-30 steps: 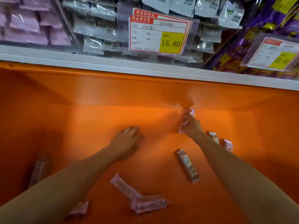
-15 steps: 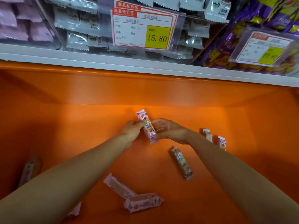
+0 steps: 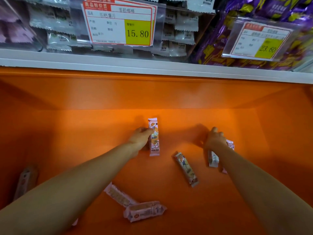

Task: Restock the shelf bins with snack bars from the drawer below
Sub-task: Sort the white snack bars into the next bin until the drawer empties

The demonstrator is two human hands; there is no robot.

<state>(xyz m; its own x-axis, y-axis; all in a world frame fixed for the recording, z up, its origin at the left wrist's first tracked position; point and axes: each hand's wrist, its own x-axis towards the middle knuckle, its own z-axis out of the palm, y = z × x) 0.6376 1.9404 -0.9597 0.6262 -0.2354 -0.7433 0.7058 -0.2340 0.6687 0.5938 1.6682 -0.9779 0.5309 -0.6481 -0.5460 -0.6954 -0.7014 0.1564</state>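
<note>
holding: left hand point(image 3: 140, 138) pinches one pink snack bar point(image 3: 154, 138); right hand point(image 3: 215, 141) lies over two bars point(image 3: 213, 159), grip hidden; other bars point(image 3: 186, 168) loose in orange drawer point(image 3: 84, 133).

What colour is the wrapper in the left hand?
The snack bar is pink with cartoon figures; head view.

Far-left bar point(image 3: 25, 182) blurred, grip of right hand point(image 3: 215, 141) on bars point(image 3: 213, 160) hidden

The red-bordered price tag point(image 3: 118, 24) on the clear bin point(image 3: 160, 17) above me is headed 商品标价签 and shows 15.80 on its yellow patch. The second tag point(image 3: 257, 41), further right, reads 23.60 on yellow, and its other print is blurred. I cannot read the lettering on the snack bar point(image 3: 154, 136) in my left hand point(image 3: 140, 138).
</note>
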